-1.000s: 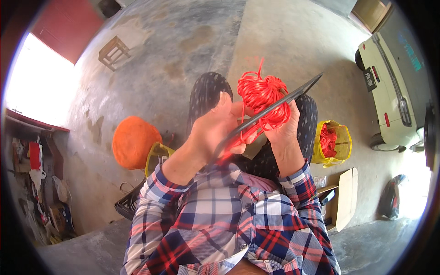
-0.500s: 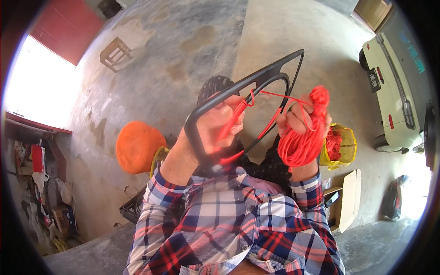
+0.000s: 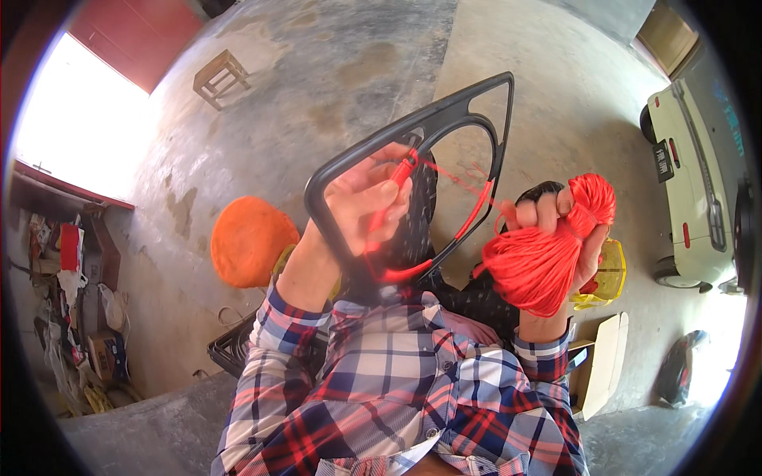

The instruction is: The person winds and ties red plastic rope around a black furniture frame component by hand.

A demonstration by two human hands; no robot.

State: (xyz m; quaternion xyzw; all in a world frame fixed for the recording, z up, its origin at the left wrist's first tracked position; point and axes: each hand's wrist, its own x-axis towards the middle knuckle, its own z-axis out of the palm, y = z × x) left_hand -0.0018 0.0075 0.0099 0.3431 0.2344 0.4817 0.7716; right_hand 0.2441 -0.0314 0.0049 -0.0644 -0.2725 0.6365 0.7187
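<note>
The left hand (image 3: 361,202) is closed around the near-left edge of one black frame (image 3: 444,127), whose long axis slants up and rightward away from it. Right of the frame, the right hand (image 3: 556,218) is clenched on one bundle of red cord (image 3: 540,266). A single strand (image 3: 456,176) runs from the bundle back across the frame's opening to the left hand, which is the nearer to the frame.

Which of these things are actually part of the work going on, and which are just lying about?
In use:
- black plastic frame, held by the left hand
- red cord bundle, gripped in the right hand
- red cord strand running between frame and bundle

Lying about:
- orange round bundle
- yellow basket
- wooden stool
- cardboard
- parked vehicle
</note>
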